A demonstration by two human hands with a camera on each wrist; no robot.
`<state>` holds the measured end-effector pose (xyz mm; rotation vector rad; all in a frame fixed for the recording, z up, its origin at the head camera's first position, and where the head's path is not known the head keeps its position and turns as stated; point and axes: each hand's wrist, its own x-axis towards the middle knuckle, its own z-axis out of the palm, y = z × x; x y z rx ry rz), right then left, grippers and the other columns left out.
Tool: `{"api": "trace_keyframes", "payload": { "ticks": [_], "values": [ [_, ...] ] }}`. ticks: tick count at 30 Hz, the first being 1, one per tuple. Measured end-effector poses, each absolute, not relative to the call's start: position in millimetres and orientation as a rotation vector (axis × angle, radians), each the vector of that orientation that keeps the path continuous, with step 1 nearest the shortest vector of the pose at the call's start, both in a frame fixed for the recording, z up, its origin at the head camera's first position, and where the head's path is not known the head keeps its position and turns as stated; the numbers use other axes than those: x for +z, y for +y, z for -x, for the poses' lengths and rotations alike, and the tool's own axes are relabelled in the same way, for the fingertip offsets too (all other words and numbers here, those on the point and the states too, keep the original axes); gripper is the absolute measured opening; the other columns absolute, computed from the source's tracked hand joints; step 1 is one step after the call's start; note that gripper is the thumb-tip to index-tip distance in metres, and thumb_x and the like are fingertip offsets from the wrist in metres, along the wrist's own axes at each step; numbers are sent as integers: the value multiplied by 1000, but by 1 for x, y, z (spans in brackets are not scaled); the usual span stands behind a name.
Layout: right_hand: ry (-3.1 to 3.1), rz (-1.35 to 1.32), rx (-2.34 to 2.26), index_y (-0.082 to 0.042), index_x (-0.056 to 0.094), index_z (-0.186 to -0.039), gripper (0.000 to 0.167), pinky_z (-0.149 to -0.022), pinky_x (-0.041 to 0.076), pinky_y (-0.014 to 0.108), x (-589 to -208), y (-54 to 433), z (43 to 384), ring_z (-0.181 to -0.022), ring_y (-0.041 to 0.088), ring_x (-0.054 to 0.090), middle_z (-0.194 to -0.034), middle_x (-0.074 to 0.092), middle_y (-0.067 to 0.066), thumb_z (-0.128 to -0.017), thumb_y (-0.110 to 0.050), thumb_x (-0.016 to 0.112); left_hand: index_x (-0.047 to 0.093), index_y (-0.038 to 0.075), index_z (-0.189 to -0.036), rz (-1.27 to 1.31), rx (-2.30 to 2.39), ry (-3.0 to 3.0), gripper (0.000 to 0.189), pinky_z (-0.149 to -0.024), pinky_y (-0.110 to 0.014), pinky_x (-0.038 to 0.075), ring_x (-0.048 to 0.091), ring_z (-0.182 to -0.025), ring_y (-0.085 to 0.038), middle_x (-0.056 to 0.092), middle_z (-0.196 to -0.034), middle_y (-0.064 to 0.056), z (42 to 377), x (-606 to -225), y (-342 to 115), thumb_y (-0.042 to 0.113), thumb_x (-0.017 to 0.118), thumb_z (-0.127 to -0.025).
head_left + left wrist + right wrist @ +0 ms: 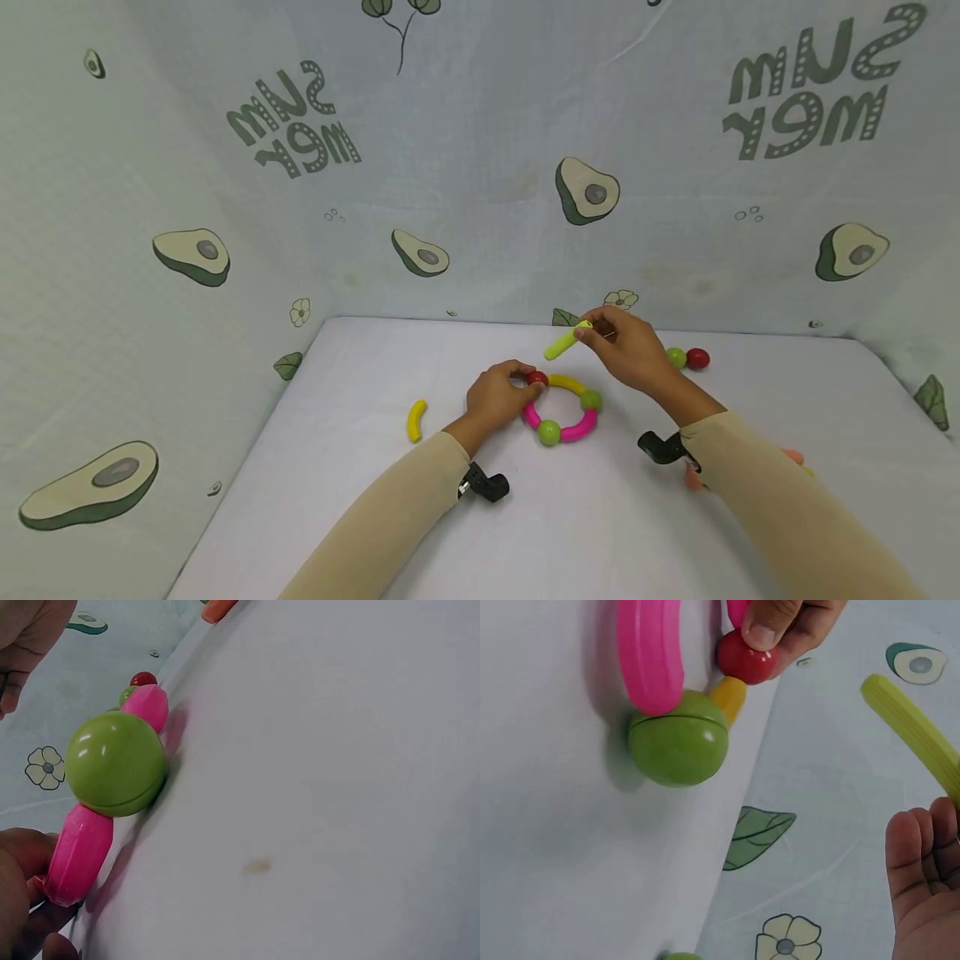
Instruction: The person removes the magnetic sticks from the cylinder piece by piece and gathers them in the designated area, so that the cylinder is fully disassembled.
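Observation:
On the white table lies a ring of toy pieces: pink curved tubes (579,427), a yellow curved tube (567,382), green balls (549,432) and a red ball (537,378). My left hand (495,396) grips the ring at the red ball, its thumb (765,630) against the ball in the right wrist view. Above the ring's far side, my right hand (628,346) pinches a straight yellow-green stick (562,343) by one end. The stick's other end points down and left, apart from the ring.
A loose yellow curved tube (416,421) lies left of the left hand. Behind the right wrist sit another green ball (677,357) and red ball (698,359). Orange pieces (693,477) show partly beneath the right sleeve. A printed cloth (487,208) hangs behind the table.

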<state>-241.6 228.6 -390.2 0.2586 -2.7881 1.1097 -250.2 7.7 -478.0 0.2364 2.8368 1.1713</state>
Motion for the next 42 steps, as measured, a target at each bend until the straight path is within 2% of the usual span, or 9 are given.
{"api": "trace_keyframes", "payload": {
  "ticks": [2,6,22,26,30,37,42],
  "values": [
    [-2800,-266,1099,-6,62,-125,35,-72,53,39,-394,235,240,-91,29,59,-101,66,11,-103,-33,64,75,31,-115,-237,1174,2837,29,-76,-31,46,62,-97,-12,72,-110,13,250,-479,8,46,76,-91],
    [-2813,-268,1081,-5,62,-124,33,-68,50,35,-397,246,234,-86,27,55,-96,64,9,-102,-29,66,75,31,-114,-236,1185,2839,28,-77,-31,46,63,-100,-12,72,-110,13,251,-481,8,46,76,-90],
    [-2965,-274,1081,-3,63,-113,25,-71,54,30,-397,289,211,-92,25,60,-102,65,9,-94,-17,71,76,32,-114,-223,1185,2850,27,-77,-31,45,64,-102,-13,72,-109,15,250,-481,9,45,77,-90],
    [-2979,-328,1037,-4,65,-111,24,-79,58,39,-400,299,207,-97,27,64,-103,68,8,-94,-17,73,76,31,-114,-226,1189,2860,27,-77,-31,45,64,-103,-14,72,-109,14,249,-480,9,44,78,-90],
    [-2985,-391,1005,-4,67,-112,22,-86,58,47,-401,307,203,-101,30,67,-106,70,8,-94,-15,75,76,31,-114,-222,1190,2862,27,-77,-31,46,64,-104,-15,73,-109,13,249,-481,9,44,78,-90],
    [-2990,-378,914,-3,68,-122,31,-89,56,52,-402,318,193,-106,37,66,-115,66,14,-96,-17,75,75,31,-114,-227,1180,2862,28,-79,-32,46,64,-105,-15,72,-110,13,250,-481,9,45,78,-90],
    [-3002,-360,889,-2,68,-123,32,-85,57,53,-402,326,186,-104,42,67,-115,68,17,-96,-17,74,75,30,-114,-225,1163,2866,28,-78,-32,46,64,-105,-16,72,-111,13,249,-480,9,45,77,-90]
  ]
}}
